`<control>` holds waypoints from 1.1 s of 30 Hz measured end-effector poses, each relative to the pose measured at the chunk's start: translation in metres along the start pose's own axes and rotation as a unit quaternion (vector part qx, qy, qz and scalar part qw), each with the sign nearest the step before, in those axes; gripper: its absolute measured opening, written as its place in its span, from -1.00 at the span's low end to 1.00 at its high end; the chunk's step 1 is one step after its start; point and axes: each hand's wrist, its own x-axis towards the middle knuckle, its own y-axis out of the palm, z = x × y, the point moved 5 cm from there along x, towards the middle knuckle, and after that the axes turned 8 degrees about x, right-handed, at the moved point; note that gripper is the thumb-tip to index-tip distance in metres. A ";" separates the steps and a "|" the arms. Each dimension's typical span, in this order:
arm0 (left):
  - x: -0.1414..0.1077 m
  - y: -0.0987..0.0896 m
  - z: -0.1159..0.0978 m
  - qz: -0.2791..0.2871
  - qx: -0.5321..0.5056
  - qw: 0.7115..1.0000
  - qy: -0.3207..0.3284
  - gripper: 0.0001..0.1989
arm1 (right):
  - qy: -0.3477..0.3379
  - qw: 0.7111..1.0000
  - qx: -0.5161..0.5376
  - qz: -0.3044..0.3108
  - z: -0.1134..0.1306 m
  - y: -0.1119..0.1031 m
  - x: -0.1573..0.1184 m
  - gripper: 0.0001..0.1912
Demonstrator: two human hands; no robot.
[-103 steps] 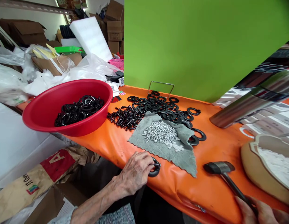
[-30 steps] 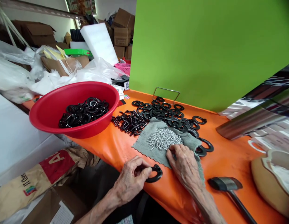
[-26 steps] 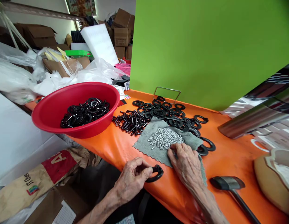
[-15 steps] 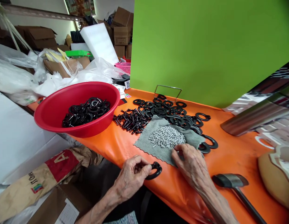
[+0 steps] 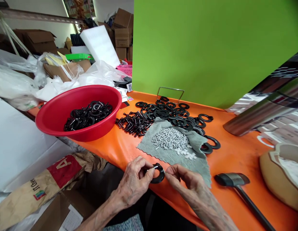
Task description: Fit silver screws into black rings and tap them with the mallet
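Observation:
My left hand (image 5: 136, 179) pinches a black ring (image 5: 158, 175) upright above the table's front edge, and a shiny pin shows across the ring's top. At the ring's right side is my right hand (image 5: 184, 179), thumb and forefinger pressed together. A tiny pale bit shows at those fingertips, too small to name. Beyond my hands lies a grey-green cloth (image 5: 149, 146) bearing a heap of small silver pins (image 5: 169, 138) and several small white pieces (image 5: 187, 154). Black pins (image 5: 135, 123) and black rings (image 5: 163, 114) are piled behind it.
A red basin (image 5: 50, 125) with black rings and pins stands at left. A rubber mallet (image 5: 232, 180) lies at right, near a tan container (image 5: 271, 173) and a metal cylinder (image 5: 255, 112). A green panel (image 5: 211, 48) rises behind the orange table (image 5: 108, 150).
My right hand has left the cloth and come down to the black ring, uncovering the white pieces. In my left hand, the ring has turned and now faces me more fully.

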 end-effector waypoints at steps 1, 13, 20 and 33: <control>-0.001 -0.001 -0.002 -0.004 0.017 1.000 0.015 -0.84 | 0.001 1.000 -0.004 0.002 0.000 0.001 0.000 -0.71; -0.011 0.002 -0.006 0.018 0.087 0.993 0.082 -0.90 | -0.002 1.000 -0.028 0.007 0.001 0.011 -0.008 -0.77; -0.009 -0.003 -0.003 0.023 0.022 0.997 0.063 -0.89 | -0.129 0.988 -0.066 -0.050 0.001 0.012 -0.016 -0.88; -0.008 -0.009 -0.012 0.168 -0.022 0.983 0.074 -0.82 | 0.001 0.993 0.107 -0.040 -0.022 0.021 -0.015 -0.75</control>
